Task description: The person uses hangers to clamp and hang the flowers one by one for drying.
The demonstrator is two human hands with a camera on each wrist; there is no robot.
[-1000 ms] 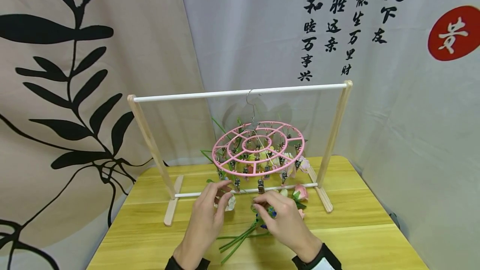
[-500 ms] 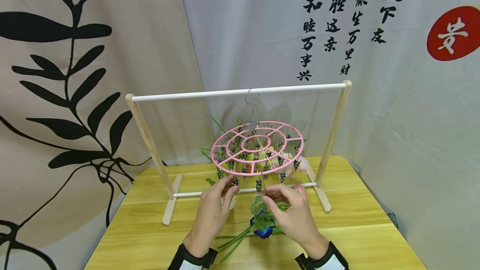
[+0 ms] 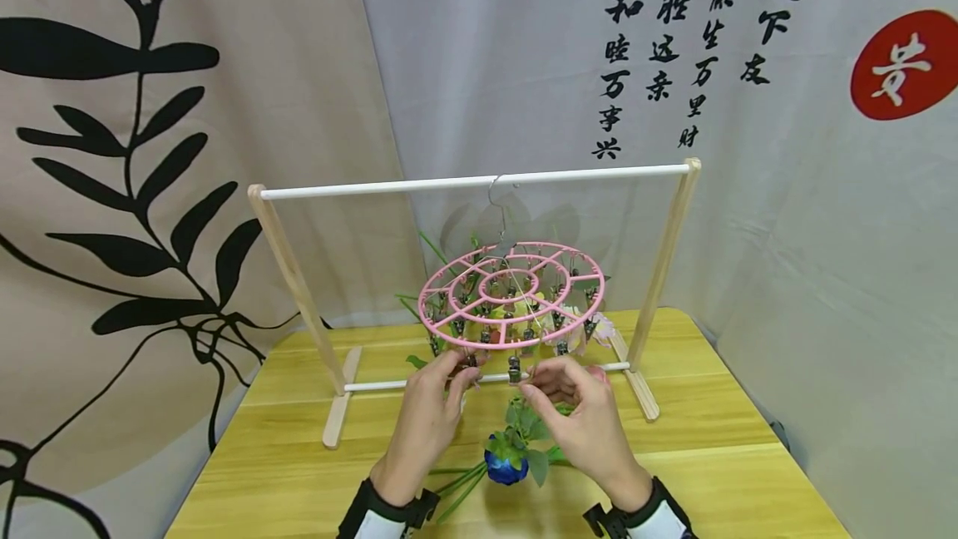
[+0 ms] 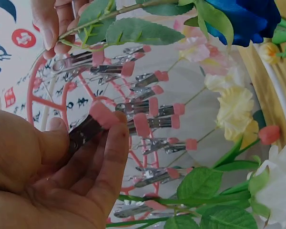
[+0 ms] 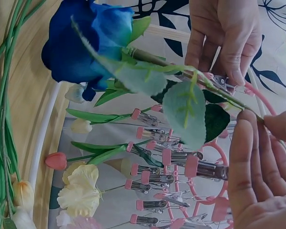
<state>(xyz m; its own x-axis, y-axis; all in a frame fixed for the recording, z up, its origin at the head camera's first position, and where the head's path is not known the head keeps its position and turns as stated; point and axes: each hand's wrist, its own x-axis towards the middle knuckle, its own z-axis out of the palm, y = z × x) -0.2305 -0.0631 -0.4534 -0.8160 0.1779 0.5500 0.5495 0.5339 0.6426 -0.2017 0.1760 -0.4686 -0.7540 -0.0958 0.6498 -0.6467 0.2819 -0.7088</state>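
A blue artificial rose hangs head down in the head view, its stem pinched between the thumb and fingers of my right hand. The right wrist view shows the stem and its grey-green leaves beyond those fingertips. My left hand grips a metal clip with pink tips, thumb on one side and fingers on the other. This clip is on the near side of a round pink clip hanger, left of another clip that hangs between the two hands.
The hanger hooks over the white top bar of a wooden-legged rack. Several clips hold flowers, among them a yellow flower and a red tulip. Green stems lie on the wooden table below my hands.
My left hand has moved up to the clip and now grips it. The blue rose has come into fuller view, swinging head down and leftward under my right hand.
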